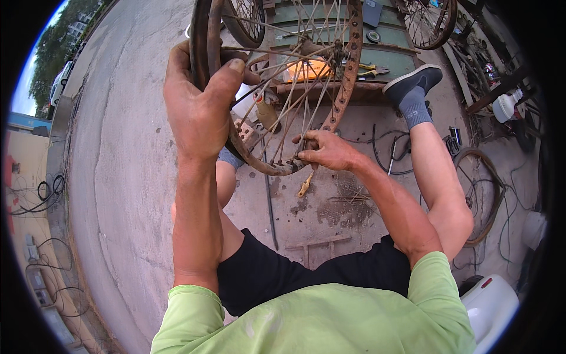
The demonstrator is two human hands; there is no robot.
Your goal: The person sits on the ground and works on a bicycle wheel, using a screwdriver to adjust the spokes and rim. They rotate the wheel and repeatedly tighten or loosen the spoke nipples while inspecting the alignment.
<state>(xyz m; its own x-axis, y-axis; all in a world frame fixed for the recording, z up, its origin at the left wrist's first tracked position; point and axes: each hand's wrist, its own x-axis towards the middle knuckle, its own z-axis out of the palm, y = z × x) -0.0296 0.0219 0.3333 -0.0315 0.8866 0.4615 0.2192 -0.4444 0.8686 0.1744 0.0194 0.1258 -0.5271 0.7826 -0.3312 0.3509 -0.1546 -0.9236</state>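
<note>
A rusty spoked wheel [348, 79] stands upright before me, its top cut off by the view's edge. My left hand [200, 106] is wrapped round the left side of its rim, thumb on the near face. Low on the wheel, my right hand [327, 150] has its thumb and fingers closed on spokes close to the rim; exactly what lies between the fingertips is hidden. Thin spokes run from the rim to the greasy hub [321, 50]. Bare spoke holes show along the right part of the rim. Below my right hand, a yellow-handled screwdriver [305, 184] appears on the ground.
A green slatted platform [389, 53] at the far side carries pliers [374, 71], an orange box [309, 69] and a tape roll [373, 36]. Loose spokes [351, 197], a black tube [392, 171] and a tyre [492, 194] lie on the concrete. Another wheel [427, 26] stands far right.
</note>
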